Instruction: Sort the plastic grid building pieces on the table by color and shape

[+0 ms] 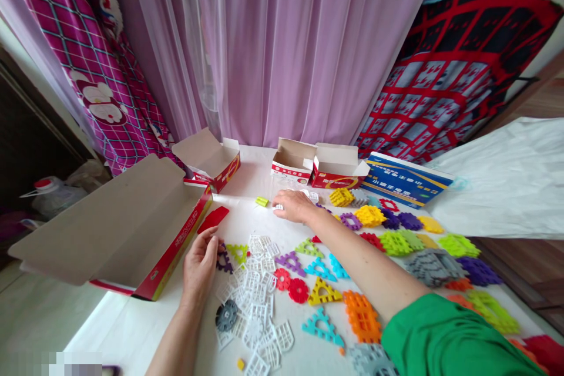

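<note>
My right hand (291,206) reaches to the far middle of the white table. Its fingers are closed on a small white plastic piece (278,207), mostly hidden by them. Just left of it lies a yellow-green block (261,202). My left hand (200,261) rests with loosely bent fingers near the long box's edge, apparently holding nothing. Beyond its fingertips is a flat red piece (213,220); a purple triangular building piece (224,259) lies beside the thumb. Between my arms spreads a heap of white lattice window pieces (258,282), with red round pieces (298,291) to their right.
A long open carton (174,249) stands at left, with a smaller open box (227,170) behind. Two more open boxes (293,171) and a blue box panel (403,182) line the back. Stacked coloured pieces, including grey ones (435,266), cover the right side. Purple curtains (282,47) hang behind.
</note>
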`<state>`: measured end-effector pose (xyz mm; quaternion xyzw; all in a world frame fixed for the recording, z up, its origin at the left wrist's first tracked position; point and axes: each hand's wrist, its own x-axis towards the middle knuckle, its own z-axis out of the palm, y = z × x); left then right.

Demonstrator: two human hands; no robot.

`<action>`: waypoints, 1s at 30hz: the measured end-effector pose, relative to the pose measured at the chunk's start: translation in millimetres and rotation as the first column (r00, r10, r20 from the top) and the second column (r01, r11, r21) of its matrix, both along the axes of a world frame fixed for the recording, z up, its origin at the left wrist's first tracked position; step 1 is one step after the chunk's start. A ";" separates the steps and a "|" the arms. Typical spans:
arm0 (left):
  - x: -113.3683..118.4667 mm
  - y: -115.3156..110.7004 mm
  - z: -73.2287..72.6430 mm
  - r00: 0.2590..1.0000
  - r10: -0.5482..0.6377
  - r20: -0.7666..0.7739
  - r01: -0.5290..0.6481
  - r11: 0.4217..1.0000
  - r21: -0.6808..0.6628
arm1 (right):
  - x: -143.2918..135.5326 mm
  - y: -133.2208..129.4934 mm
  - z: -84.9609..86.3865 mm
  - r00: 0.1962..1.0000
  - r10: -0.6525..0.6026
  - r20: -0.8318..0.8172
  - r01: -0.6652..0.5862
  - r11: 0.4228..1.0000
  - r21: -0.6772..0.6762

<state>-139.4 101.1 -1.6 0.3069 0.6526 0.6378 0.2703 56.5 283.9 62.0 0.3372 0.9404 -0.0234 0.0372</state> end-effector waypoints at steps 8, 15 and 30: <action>0.6 0.3 1.2 1.000 -0.013 0.009 0.013 1.000 0.004 | 11.1 -53.9 -5.2 0.971 0.228 0.069 -0.215 0.963 -0.163; 0.6 -0.3 1.4 1.000 -0.005 -0.009 0.005 1.000 0.019 | 10.5 -65.3 -5.6 0.961 0.239 0.140 -0.231 0.970 -0.068; 1.4 -0.7 1.7 1.000 -0.014 0.028 0.013 1.000 0.008 | 9.0 13.1 12.2 0.981 -0.085 0.175 0.065 0.991 0.118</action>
